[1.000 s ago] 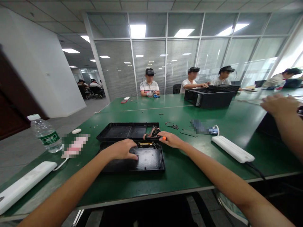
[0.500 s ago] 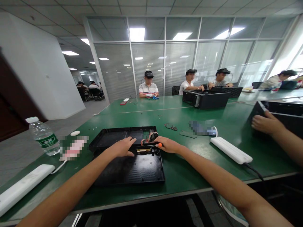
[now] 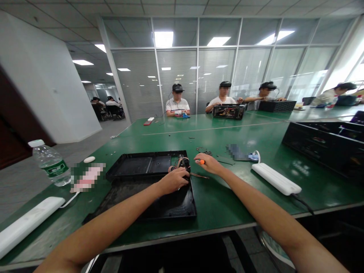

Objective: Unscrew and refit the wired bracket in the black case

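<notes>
black opened case [image 3: 131,185]; left hand [image 3: 174,180] by wires [image 3: 179,162], grip unclear; right hand [image 3: 211,163] closed around orange-ended tool [image 3: 201,162]; 2 hands apart

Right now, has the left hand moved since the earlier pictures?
Yes: judged against the white power strip on the right, the left hand has moved rightward, toward it.

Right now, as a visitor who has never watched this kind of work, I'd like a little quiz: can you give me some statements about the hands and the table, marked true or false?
1. The right hand holds an orange item. True.
2. The bottle has no cap. False: a white cap is on it.
3. The black case lies open on the table. True.
4. The left hand is on the bottle. False: it is at the black case, near the wires.
5. The table is red. False: it is green.
</notes>
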`<state>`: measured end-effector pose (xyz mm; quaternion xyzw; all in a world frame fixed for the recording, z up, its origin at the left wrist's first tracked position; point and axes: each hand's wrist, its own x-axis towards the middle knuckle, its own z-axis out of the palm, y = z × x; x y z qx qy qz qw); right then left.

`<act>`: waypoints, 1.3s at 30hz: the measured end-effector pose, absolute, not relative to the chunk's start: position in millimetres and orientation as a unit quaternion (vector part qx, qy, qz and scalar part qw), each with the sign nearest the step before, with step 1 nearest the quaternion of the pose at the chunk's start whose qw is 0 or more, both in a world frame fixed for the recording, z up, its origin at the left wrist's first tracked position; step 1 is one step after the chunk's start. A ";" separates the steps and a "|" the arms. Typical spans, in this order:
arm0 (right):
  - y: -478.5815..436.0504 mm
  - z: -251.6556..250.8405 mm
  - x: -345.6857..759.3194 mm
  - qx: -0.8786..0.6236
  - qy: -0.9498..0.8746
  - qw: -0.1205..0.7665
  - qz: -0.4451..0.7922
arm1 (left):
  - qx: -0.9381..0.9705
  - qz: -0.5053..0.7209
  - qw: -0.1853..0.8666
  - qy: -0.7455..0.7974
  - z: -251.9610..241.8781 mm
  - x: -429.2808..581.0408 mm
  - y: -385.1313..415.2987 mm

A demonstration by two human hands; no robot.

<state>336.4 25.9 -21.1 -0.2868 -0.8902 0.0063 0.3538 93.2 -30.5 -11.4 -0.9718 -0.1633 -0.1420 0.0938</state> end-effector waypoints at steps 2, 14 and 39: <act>23.8 -19.9 332.9 -0.283 -0.892 0.352 0.004 | -0.970 -0.159 0.068 -0.168 -15.1 93.3 -30.1; 22.5 -15.1 333.0 -0.289 -0.887 0.359 -0.012 | -0.952 -0.222 0.032 -0.208 -15.6 89.9 -23.3; -5.4 26.4 333.5 -0.366 -0.744 0.540 0.145 | -0.940 -0.186 -0.003 -0.288 -11.3 92.0 -36.8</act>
